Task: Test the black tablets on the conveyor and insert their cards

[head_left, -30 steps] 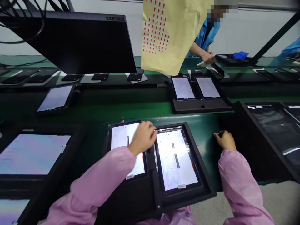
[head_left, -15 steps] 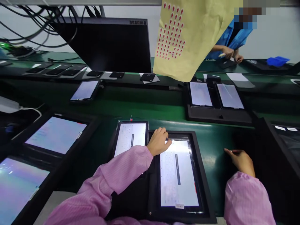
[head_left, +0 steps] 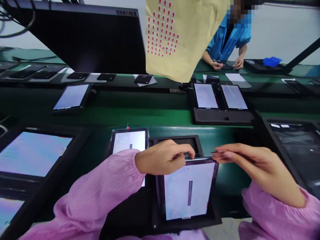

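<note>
A lit tablet [head_left: 176, 193] is tilted up out of its black foam tray [head_left: 215, 215], with its lower edge still down in it. My left hand [head_left: 166, 156] is closed on the tablet's top edge, thumb in front and fingers over the rim. My right hand [head_left: 252, 163] is at the tablet's upper right corner, thumb and fingers pinched together. Something thin and dark shows at its fingertips, too small to name. A second lit tablet [head_left: 130, 141] lies left of the tray, partly behind my left sleeve.
Framed lit tablets lie at left, one screen [head_left: 35, 153] closest. Two more tablets stand in a black holder [head_left: 222, 116] behind. A dark monitor [head_left: 87, 40] and a yellow sheet with red arrows [head_left: 180, 36] hang above. Across the bench, a person in blue [head_left: 225, 40] handles something dark.
The tablet has been tilted up from its tray by my left hand. My right hand has moved left to the tablet's upper corner. The view has shifted to the right.
</note>
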Demonstrator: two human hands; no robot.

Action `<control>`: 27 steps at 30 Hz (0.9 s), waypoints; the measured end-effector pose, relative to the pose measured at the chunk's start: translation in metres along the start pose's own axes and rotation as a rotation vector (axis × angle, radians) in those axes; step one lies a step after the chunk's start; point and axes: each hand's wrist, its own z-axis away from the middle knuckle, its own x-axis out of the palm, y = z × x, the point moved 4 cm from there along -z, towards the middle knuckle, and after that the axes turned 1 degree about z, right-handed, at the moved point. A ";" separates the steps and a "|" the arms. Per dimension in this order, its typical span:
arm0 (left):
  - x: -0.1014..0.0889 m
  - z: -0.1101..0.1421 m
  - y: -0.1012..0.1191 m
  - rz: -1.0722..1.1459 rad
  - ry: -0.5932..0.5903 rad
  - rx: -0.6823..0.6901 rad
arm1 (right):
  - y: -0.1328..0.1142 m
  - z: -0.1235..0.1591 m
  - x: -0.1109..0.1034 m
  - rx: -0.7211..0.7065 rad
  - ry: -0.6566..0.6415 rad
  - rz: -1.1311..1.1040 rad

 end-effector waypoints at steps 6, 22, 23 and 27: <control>0.001 -0.002 0.006 -0.047 0.000 0.026 | -0.012 -0.013 0.013 0.009 -0.147 0.017; 0.008 -0.014 0.010 0.095 -0.065 0.108 | -0.019 -0.013 0.007 -0.216 -0.113 0.082; 0.007 -0.013 0.009 0.097 -0.045 0.099 | -0.018 -0.013 0.006 -0.222 -0.116 0.059; 0.005 -0.008 0.009 0.077 0.065 0.117 | -0.016 -0.016 0.006 -0.187 -0.180 -0.023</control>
